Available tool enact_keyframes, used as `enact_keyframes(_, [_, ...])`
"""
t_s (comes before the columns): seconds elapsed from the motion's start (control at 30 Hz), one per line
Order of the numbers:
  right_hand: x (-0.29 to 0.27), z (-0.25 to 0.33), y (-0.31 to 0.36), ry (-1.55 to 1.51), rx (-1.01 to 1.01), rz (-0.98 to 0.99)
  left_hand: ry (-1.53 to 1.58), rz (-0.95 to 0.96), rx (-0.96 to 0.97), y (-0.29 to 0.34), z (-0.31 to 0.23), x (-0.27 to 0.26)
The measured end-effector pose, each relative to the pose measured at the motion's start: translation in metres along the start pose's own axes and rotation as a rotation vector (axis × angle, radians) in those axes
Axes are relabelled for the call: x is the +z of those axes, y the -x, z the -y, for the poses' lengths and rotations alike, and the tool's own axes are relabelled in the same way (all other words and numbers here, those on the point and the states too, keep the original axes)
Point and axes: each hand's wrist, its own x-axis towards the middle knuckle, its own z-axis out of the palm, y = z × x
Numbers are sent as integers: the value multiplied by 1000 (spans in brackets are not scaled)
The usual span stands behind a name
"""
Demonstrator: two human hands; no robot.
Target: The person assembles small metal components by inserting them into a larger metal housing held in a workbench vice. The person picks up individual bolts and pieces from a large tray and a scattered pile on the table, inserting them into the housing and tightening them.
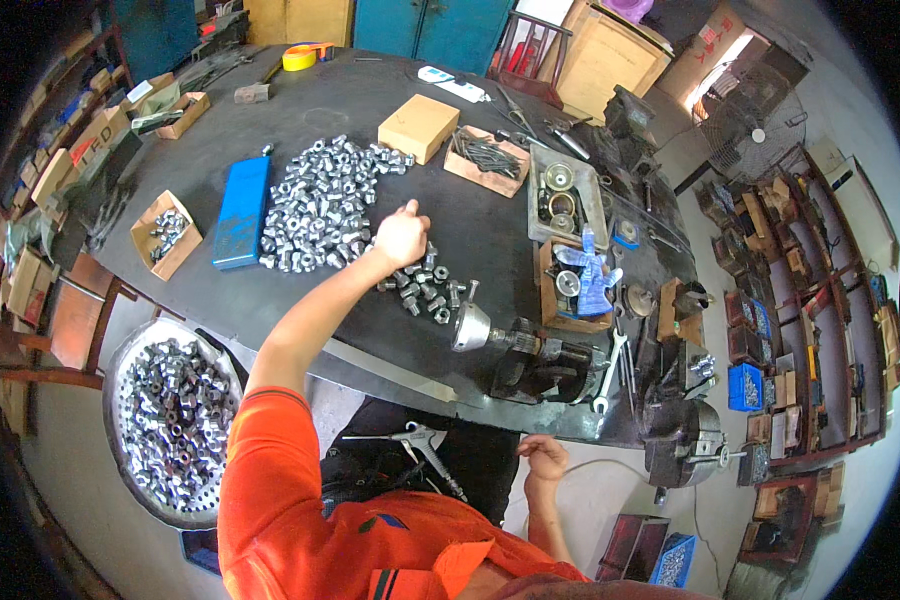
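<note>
In the head view, a dark tabletop [340, 95] is being shown filling the middle, its edges being bent by the fisheye. The far side is being closed off by a teal cabinet [460, 35]; the right side of the room is being lined by shelves [850, 330], with a fan [758, 135] being seen above them. At left, a wooden chair [75, 320] is being partly covered by the table, and a perforated basin [123, 430] is being filled with more metal pieces. On the table, a large pile of metal fittings [320, 205] is being flanked by a blue box [242, 212]; a small cluster of fittings [425, 290] is being left nearer the clamped spindle [525, 343]. Fittings are being pointed every way, long axes being mixed, some being tipped flat. The spindle's long axis is being laid roughly left to right, its cone end being turned left. Hands are being kept well apart: the left hand [403, 236] is being held, fingers curled, by the pile's right edge, its grip being hidden; the right hand [543, 457] is being held half-curled below the table edge, contents being impossible to tell.
</note>
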Motion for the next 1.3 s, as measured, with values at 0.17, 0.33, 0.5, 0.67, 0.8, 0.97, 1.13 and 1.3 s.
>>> enact_keyframes(0.17, [14,-41,27,704,61,594,150,9,55,31,-19,-21])
enact_keyframes(0.33, [80,-11,28,1232,109,770,227,64,154,45,-19,-35])
enact_keyframes(0.5, [92,-24,25,1278,138,810,219,4,267,51,-8,-64])
enact_keyframes(0.67, [80,-37,17,202,781,915,148,-170,155,62,33,-93])
enact_keyframes(0.8, [109,5,32,220,800,945,-28,-252,-13,74,57,-108])
enact_keyframes(0.97, [81,142,-15,518,399,805,-60,-124,-173,101,86,-106])
enact_keyframes(1.13, [134,271,-81,385,387,712,-173,-235,-123,107,83,-88])
enact_keyframes(1.3, [233,274,-140,1152,48,709,-191,-232,-146,109,78,-91])
